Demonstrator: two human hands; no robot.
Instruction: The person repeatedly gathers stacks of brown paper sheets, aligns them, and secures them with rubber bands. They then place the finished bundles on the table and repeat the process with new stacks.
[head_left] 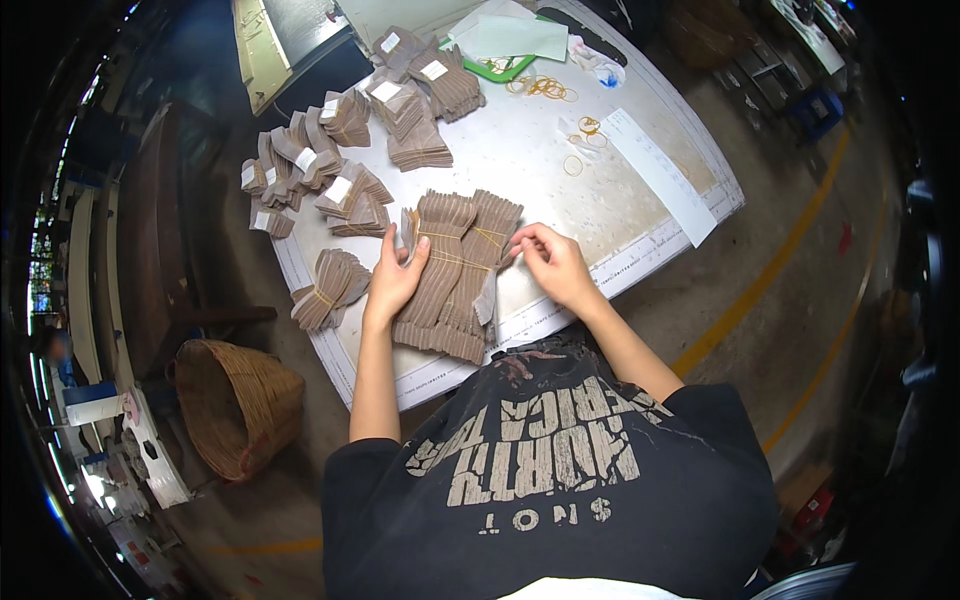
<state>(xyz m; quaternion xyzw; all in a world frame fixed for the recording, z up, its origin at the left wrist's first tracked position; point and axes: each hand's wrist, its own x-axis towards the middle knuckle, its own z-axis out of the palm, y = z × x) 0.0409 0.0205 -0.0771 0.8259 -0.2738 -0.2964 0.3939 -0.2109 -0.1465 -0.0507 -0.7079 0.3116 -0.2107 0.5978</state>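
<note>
My left hand [395, 275] lies flat against the left edge of the big fanned bundle of brown ribbed paper pieces [452, 275], fingers spread a little and pressed on the stack rather than closed around it, thumb up near the top corner. My right hand [553, 262] sits at the bundle's right edge, fingertips pinched narrow on the thin yellow rubber band [470, 236] that crosses the stack, or on the paper edge just there; I cannot tell which. The bundle rests on the white worktable [560, 190], near its front edge and just ahead of my chest, its long side running away from me. Just beside my left hand lies a smaller banded bundle of the same brown paper [328, 290]. Farther back on the left sits a heap of brown bundles with white labels [330, 165]. Loose yellow rubber bands [545, 88] lie scattered toward the far side, near a green tray [500, 68] with pale sheets on it, and a long white paper strip [660, 172] lies on the right. A woven wicker basket [235, 405] stands on the floor to my left
</note>
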